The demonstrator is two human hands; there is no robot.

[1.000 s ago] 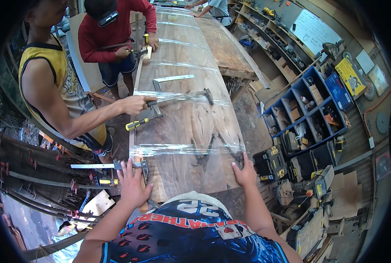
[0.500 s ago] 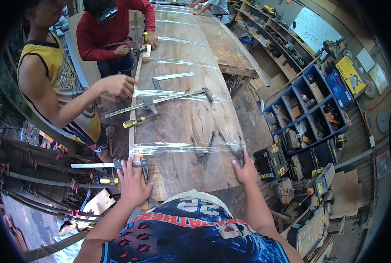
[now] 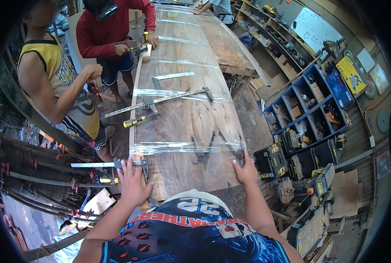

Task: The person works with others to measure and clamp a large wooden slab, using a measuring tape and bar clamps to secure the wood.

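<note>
A long wooden panel (image 3: pixel 182 118) runs away from me, with clear film bands (image 3: pixel 186 147) across it. My left hand (image 3: pixel 132 186) rests at its near left edge, fingers spread beside a bar clamp (image 3: pixel 90 165) with a yellow-and-black handle. My right hand (image 3: pixel 246 171) grips the near right edge between thumb and fingers. More metal clamps (image 3: pixel 182 95) lie across the panel's left half, one with a yellow handle (image 3: pixel 134 122). A steel square (image 3: pixel 175 75) lies farther up.
A co-worker in yellow (image 3: pixel 55 87) and one in red (image 3: pixel 94 39), working a clamp, stand at the left; another person (image 3: pixel 211 8) is at the far end. A worn bench (image 3: pixel 230 52) adjoins the panel. Blue bins (image 3: pixel 305 103), black cases (image 3: pixel 270 160) and shelves stand right.
The co-worker in yellow has let go of the clamp on the panel and drawn the hand back leftward toward their body. My hands have stayed nearly still.
</note>
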